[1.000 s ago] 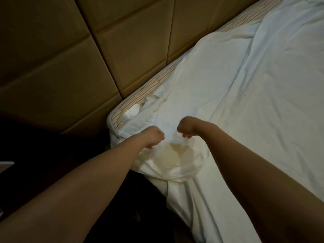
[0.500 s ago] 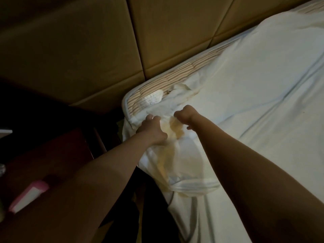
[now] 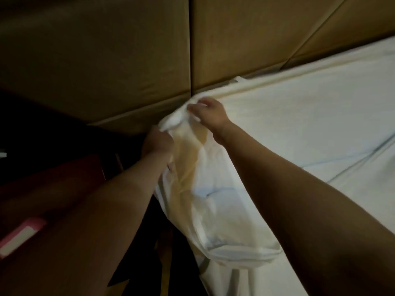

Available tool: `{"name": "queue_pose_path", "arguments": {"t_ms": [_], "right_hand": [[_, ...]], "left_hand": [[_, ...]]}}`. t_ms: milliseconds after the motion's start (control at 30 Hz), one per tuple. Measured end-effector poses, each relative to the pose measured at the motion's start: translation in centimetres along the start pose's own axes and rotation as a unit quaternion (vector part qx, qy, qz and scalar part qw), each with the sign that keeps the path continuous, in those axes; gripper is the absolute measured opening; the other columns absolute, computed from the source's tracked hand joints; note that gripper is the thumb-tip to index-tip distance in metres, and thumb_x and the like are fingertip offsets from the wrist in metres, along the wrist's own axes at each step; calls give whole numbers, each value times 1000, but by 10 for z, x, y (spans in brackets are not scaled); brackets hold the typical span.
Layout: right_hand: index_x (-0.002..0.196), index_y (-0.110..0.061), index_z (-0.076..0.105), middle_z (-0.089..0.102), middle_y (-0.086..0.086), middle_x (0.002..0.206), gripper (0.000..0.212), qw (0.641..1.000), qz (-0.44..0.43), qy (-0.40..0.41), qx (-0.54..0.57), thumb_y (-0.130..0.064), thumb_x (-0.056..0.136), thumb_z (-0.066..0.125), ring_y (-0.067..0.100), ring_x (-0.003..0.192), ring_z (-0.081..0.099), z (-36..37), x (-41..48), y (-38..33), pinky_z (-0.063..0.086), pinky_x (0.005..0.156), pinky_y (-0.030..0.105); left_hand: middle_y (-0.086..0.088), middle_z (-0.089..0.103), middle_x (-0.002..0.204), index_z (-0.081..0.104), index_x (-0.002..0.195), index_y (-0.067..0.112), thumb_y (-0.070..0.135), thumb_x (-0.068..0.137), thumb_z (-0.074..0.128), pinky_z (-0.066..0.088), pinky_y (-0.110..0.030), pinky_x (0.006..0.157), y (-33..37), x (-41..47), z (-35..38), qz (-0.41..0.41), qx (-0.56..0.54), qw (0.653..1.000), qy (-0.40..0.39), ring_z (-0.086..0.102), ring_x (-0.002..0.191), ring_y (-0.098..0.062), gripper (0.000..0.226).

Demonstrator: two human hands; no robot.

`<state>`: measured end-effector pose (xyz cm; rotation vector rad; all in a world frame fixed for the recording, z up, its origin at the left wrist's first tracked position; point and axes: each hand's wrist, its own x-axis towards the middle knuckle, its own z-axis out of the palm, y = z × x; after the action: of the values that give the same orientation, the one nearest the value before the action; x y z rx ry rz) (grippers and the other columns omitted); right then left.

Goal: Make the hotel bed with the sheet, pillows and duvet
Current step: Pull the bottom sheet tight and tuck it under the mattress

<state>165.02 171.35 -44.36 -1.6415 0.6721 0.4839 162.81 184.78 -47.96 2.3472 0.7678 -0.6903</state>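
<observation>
Sheet (image 3: 299, 129): white woven cloth, matt and soft, creased; a yellowish stained patch at the bunched corner near the centre.
Headboard (image 3: 96, 60): at 11 o'clock, padded tan panels, smooth leather-like covering with a faint sheen.
Bedside surface (image 3: 64, 178): at 8 o'clock, dark reddish, looks like smooth wood.
Pink item (image 3: 19, 238): at 8 o'clock, smooth; material cannot be told.
</observation>
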Motion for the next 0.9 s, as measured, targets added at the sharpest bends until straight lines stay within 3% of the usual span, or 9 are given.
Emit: {"name": "queue_pose_path", "arguments": {"t_ms": [33, 100, 167, 233, 333, 467, 733, 900], "right_hand": [[136, -14, 49, 51, 8, 136, 49, 998, -8, -57, -33, -22, 90, 65, 25, 125, 50, 5, 1, -11, 44, 94, 26], [149, -16, 33, 34, 5, 154, 60, 988, -12, -123, -90, -18, 94, 58, 22, 137, 37, 14, 2, -23, 37, 94, 21], [149, -13, 35, 34, 7, 154, 56, 987, -10, -120, -103, -14, 96, 53, 22, 138, 36, 17, -1, -24, 35, 96, 22], [146, -11, 39, 38, 8, 151, 52, 989, 4, -101, -111, -12, 96, 52, 23, 135, 41, 13, -6, -17, 37, 98, 24], [144, -10, 43, 42, 9, 148, 50, 990, 21, -64, -121, -11, 94, 51, 25, 131, 46, -7, -15, -4, 40, 99, 27], [141, -9, 48, 46, 10, 145, 49, 993, 37, 16, -112, -10, 92, 50, 24, 130, 47, -48, -39, 20, 39, 109, 36], [140, -10, 47, 49, 8, 142, 48, 987, 88, 107, -80, -10, 92, 49, 22, 126, 51, -117, -110, 67, 39, 108, 34], [138, -10, 49, 55, 10, 135, 47, 977, 131, 165, -42, -12, 92, 50, 24, 120, 55, -145, -162, 107, 41, 107, 37]], "left_hand": [[-16, 46, 139, 39, 137, 10, 23, 98, 48, 46, -46, 99, 4, 14, -13, -46, -115, 992, 29, 51, 121, -35, 42], [-16, 43, 141, 32, 142, 12, 20, 95, 50, 48, -49, 98, 7, 35, -34, -100, -216, 968, 75, 50, 121, -35, 50], [-18, 45, 138, 33, 141, 8, 16, 90, 52, 48, -48, 98, 5, 44, -42, -78, -141, 985, 56, 51, 120, -36, 55], [-16, 47, 135, 39, 135, 5, 11, 88, 54, 45, -40, 98, 7, 31, -41, -4, -62, 998, 30, 51, 120, -34, 49], [-12, 50, 132, 46, 129, 10, 9, 88, 54, 44, -34, 93, 13, -4, -23, 71, -71, 994, -50, 52, 118, -29, 42], [-5, 56, 124, 50, 123, 15, 12, 88, 55, 45, -31, 96, 21, -52, 7, 132, -51, 980, -142, 55, 112, -24, 36], [-2, 62, 108, 56, 105, 21, 12, 87, 58, 50, -36, 91, 23, -128, 57, 209, -6, 936, -282, 61, 99, -23, 21], [1, 62, 104, 59, 102, 24, 15, 86, 60, 49, -31, 86, 16, -162, 72, 251, 46, 910, -327, 61, 97, -19, 18]]}}
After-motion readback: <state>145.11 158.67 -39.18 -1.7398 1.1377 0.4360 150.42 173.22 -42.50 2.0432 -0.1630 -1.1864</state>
